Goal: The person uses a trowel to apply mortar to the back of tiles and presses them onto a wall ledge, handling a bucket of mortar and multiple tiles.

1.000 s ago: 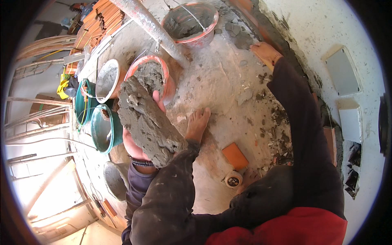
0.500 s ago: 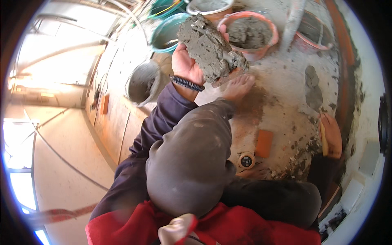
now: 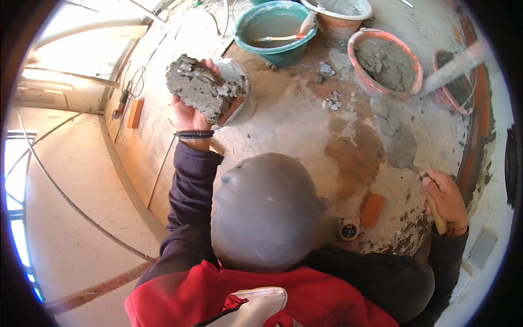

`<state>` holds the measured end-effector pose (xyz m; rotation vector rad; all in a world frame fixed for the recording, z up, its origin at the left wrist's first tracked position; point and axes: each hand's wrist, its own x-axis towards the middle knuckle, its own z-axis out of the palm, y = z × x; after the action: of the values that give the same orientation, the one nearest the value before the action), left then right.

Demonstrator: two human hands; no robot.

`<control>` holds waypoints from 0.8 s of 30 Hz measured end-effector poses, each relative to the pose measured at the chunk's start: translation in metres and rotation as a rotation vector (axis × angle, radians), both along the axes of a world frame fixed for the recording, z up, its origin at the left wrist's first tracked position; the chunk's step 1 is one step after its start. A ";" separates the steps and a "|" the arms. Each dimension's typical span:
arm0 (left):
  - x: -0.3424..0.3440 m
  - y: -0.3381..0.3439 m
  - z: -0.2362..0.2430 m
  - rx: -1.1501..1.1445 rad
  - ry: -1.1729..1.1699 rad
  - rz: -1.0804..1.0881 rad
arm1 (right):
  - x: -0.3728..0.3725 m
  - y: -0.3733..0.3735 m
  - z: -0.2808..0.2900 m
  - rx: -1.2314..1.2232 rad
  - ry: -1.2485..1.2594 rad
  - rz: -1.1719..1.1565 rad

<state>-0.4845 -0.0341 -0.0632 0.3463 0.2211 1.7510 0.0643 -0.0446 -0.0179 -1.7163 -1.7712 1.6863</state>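
On the left, my left hand (image 3: 187,116) is raised and wrapped round a brick from below. Thick grey mortar covers the top of this brick (image 3: 199,87), and a bit of its red side shows at the right end. My right hand (image 3: 447,200), low at the far right, is closed round the wooden handle of a trowel (image 3: 402,146). Wet grey mortar coats the trowel's blade, which points away from me toward an orange-rimmed bucket (image 3: 417,68) full of mortar.
A grey bucket (image 3: 245,103) stands behind the coated brick. At the back are a green basin (image 3: 283,54) of water with a brush and a white-rimmed bucket (image 3: 340,19). Near my knee lie a loose brick (image 3: 372,210) and a tape measure (image 3: 348,229). A pole (image 3: 455,68) slants at right.
My left hand has carried the mortar-covered brick leftward, to in front of the grey bucket. The view has shifted, and more of my right hand and the trowel shows.
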 end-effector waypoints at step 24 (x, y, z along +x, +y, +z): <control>-0.128 -0.004 -0.051 -0.355 0.603 1.059 | -0.369 0.089 -0.064 0.815 -0.087 0.506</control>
<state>-0.6120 -0.0376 -0.1141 0.5408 1.3234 2.5193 -0.3047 0.0446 -0.0821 -1.0372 -2.5763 0.7601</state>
